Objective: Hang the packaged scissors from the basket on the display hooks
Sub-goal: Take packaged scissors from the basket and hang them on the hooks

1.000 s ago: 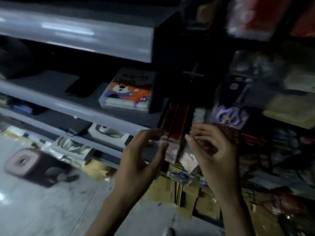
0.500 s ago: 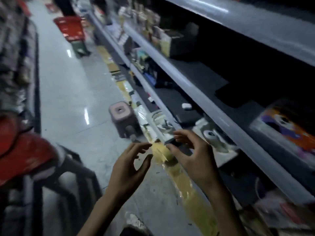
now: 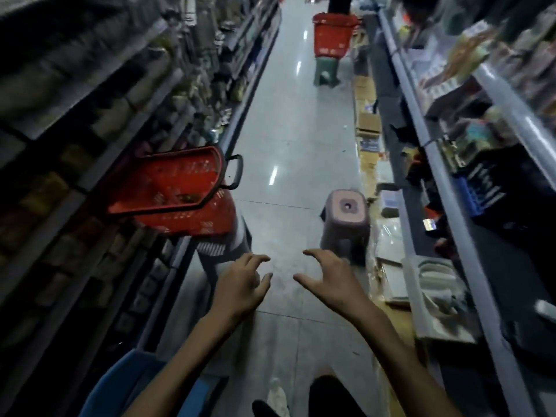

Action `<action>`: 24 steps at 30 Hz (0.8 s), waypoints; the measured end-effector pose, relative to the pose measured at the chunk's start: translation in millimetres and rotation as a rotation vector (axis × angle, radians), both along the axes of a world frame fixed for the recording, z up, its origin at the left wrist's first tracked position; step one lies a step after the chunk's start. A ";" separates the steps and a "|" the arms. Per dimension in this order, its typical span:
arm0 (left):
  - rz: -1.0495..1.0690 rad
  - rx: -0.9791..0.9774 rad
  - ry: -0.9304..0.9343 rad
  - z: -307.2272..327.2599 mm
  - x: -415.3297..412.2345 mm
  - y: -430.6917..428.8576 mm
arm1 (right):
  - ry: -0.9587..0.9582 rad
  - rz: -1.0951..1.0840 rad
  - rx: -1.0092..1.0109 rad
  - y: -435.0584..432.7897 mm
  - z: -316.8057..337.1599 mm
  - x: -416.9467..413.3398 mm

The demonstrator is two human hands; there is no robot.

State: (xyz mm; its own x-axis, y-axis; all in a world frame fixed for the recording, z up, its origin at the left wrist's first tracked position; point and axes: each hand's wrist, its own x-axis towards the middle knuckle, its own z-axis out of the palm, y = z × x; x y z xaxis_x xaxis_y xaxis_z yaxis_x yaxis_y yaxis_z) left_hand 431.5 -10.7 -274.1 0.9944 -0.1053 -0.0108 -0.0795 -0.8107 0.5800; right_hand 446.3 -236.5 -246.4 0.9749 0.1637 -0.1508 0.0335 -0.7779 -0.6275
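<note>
Both hands were empty, fingers spread and curled: the left hand and right hand hung apart over the aisle floor. The near red basket sat to the left, tilted, its long side running left to right. Its contents were too blurred to identify as scissors. A second red basket stood far down the aisle. One pink stool stood near the right hand.

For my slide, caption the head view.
Both empty hands, left hand and right hand, open near red basket.
</note>
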 end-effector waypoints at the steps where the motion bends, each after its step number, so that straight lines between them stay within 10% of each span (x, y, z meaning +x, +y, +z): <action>1: 0.036 0.019 0.024 -6.2 9.6 12.0 | 0.000 0.038 0.021 11.4 -2.0 13.3; 16: 0.557 0.110 0.217 -54.9 143.4 101.3 | 0.102 0.521 -0.084 121.2 -75.0 240.3; 24: 0.675 0.182 0.336 -77.6 210.5 148.0 | -0.149 0.743 -0.185 212.6 -92.9 331.4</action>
State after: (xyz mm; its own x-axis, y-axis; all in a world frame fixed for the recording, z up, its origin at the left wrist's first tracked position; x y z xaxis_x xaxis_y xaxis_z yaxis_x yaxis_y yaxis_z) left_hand 642.1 137.3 -351.6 0.7827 0.5546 -0.2825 0.6223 -0.7058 0.3385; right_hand 777.7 -23.9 -339.3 0.6317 0.7665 -0.1158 0.6603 -0.6102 -0.4378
